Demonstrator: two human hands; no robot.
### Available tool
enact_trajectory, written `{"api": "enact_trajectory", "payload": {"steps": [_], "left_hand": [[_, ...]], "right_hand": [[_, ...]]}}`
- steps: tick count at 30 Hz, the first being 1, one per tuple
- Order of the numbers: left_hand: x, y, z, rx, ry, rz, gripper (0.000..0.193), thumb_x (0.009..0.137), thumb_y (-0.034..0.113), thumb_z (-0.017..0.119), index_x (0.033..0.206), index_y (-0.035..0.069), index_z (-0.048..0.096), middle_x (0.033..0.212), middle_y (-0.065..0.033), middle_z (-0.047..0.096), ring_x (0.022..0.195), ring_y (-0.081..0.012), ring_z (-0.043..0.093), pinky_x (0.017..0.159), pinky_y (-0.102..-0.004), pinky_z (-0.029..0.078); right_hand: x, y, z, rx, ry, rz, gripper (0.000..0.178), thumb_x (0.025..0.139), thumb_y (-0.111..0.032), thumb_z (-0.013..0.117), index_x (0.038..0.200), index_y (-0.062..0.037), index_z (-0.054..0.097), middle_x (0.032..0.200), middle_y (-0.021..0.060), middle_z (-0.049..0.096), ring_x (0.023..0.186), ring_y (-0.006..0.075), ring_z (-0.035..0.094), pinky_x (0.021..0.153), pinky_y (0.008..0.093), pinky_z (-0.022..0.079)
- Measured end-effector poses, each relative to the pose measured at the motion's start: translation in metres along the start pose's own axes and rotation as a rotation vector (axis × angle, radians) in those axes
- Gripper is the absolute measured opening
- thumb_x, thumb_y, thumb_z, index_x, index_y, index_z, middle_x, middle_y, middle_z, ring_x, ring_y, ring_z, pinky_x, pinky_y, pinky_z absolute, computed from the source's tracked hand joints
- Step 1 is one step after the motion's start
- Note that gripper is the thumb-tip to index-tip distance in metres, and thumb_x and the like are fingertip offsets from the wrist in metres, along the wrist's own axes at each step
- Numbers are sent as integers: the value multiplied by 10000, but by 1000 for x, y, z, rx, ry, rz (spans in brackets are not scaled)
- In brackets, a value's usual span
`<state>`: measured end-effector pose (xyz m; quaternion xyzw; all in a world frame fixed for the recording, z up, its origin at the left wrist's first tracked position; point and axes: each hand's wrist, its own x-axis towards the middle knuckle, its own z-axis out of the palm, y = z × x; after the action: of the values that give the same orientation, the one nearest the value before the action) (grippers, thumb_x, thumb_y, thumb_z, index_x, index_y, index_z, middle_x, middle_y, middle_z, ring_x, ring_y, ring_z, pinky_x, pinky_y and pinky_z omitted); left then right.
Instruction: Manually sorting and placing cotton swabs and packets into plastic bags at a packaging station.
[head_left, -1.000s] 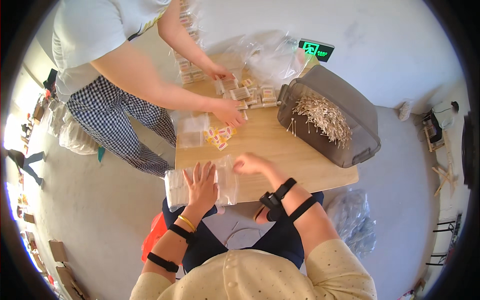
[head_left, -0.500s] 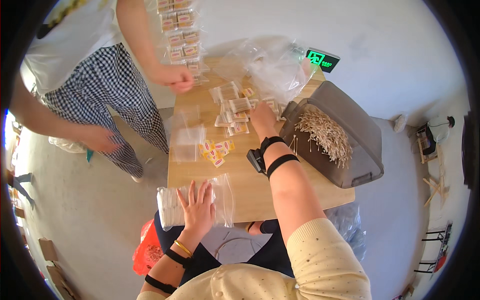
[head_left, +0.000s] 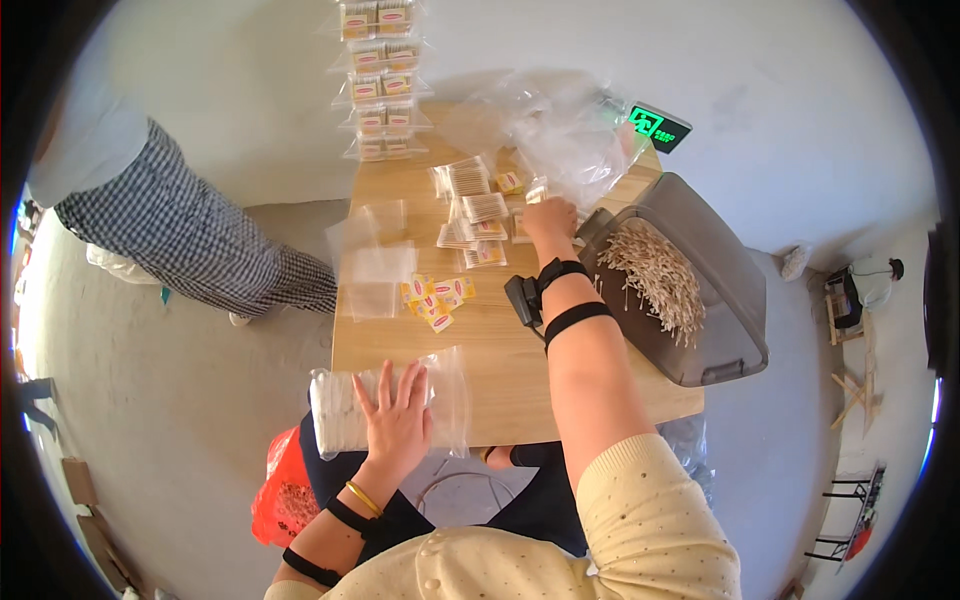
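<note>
My left hand (head_left: 397, 425) lies flat with fingers spread on a clear zip bag (head_left: 450, 400) at the table's near edge. White bundles (head_left: 338, 410) fill the left part of that bag. At the far side, my right hand (head_left: 551, 218) is closed, its fingertips at a small packet of cotton swabs (head_left: 537, 190); the fingers partly hide the grip. Just left of it lies a pile of similar swab packets (head_left: 468, 180). Nearer are several small yellow-and-white cards (head_left: 438, 298) and flat clear bags (head_left: 375, 265).
A grey plastic bin (head_left: 720, 290) of loose cotton swabs (head_left: 655, 280) lies tipped at the right. Crumpled clear plastic (head_left: 570, 140) covers the back. Filled bags (head_left: 385, 90) hang or stack at the back left. A person in checked trousers (head_left: 190, 220) stands left; a red bag (head_left: 288, 490) sits below.
My right hand has shifted slightly farther away and right at the packets. The other person has moved left, their hands now out of view. My left hand stays on the bag.
</note>
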<state>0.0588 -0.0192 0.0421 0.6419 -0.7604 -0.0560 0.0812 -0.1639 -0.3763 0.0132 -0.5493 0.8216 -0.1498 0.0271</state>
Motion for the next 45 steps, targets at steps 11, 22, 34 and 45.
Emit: {"api": "enact_trajectory", "payload": {"steps": [11, 22, 34, 45], "left_hand": [[-1, 0, 6, 18, 47, 25, 611, 862, 256, 616, 1426, 58, 488, 1519, -54, 378, 1446, -351, 295, 1140, -747, 105], [-9, -5, 11, 72, 24, 12, 651, 894, 324, 612, 1477, 93, 433, 1540, -36, 368, 1452, -342, 301, 1139, -738, 101], [-6, -2, 12, 41, 73, 10, 736, 986, 500, 499, 1572, 125, 259, 1558, -71, 389, 1471, -356, 279, 1153, -711, 60], [-9, 3, 0, -13, 19, 60, 747, 977, 469, 530, 1577, 122, 254, 1592, -59, 346, 1487, -395, 231, 1162, -698, 48]], "right_hand": [[-58, 29, -40, 395, 164, -460, 322, 893, -104, 657, 1152, 9, 502, 1105, 226, 556, 1078, 396, 564, 925, 451, 470], [-257, 156, -66, 482, -67, -485, 427, 869, -137, 685, 1242, -13, 517, 1157, 223, 608, 1080, 402, 602, 893, 457, 500], [-275, 85, -7, 1045, -1160, -207, 490, 900, -209, 717, 1319, 2, 575, 1247, 115, 658, 1120, 197, 635, 950, 350, 502], [-268, 68, 13, 1105, -1079, -587, 417, 973, -261, 639, 1339, -68, 592, 1317, 98, 618, 1215, 216, 576, 1019, 366, 452]]}}
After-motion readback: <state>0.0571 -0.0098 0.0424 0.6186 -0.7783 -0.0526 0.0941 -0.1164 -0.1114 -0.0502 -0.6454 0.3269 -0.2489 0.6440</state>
